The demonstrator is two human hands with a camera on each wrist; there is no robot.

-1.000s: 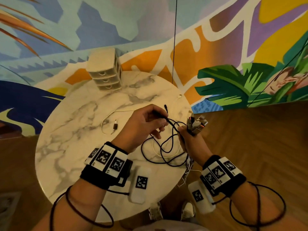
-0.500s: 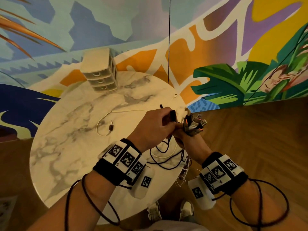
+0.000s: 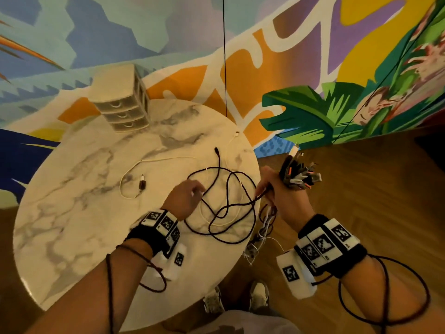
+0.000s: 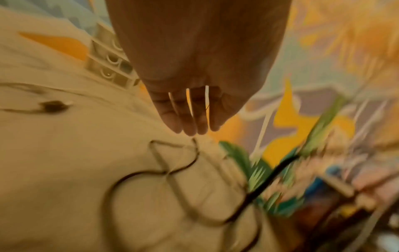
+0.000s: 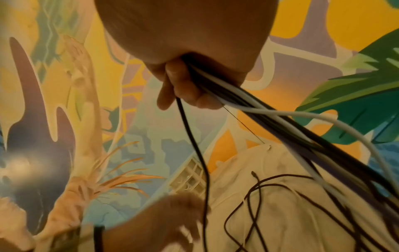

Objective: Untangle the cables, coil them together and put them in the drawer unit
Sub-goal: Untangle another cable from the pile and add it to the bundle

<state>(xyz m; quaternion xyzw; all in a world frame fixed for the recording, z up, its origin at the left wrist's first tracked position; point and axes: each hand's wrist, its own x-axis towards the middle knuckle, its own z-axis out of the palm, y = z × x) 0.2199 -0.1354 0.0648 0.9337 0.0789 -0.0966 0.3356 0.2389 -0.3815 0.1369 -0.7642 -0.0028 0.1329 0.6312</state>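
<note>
A black cable (image 3: 228, 206) lies in loose tangled loops on the marble table (image 3: 72, 225), crossing a white cable (image 3: 224, 222). My left hand (image 3: 192, 192) hovers at the left side of the loops; its straight fingers (image 4: 190, 122) hold nothing. Just past the table's right edge, my right hand (image 3: 272, 189) grips a bundle of cables (image 5: 244, 100), with the plug ends (image 3: 298, 175) sticking up out of the fist. One black cable (image 5: 190, 129) runs from that hand down to the loops. The beige three-drawer unit (image 3: 122, 104) stands at the table's far side, its drawers shut.
Another white cable (image 3: 154, 160) with a dark connector (image 3: 142, 184) lies left of the loops. More thin cables (image 3: 263, 227) dangle off the table's right edge above wooden floor (image 3: 361, 189). A painted wall (image 3: 289, 56) is close behind the table.
My left hand has let go of the black plug, left my right hand and dropped to the table. The black loops now lie spread out. My right hand moved right, past the edge.
</note>
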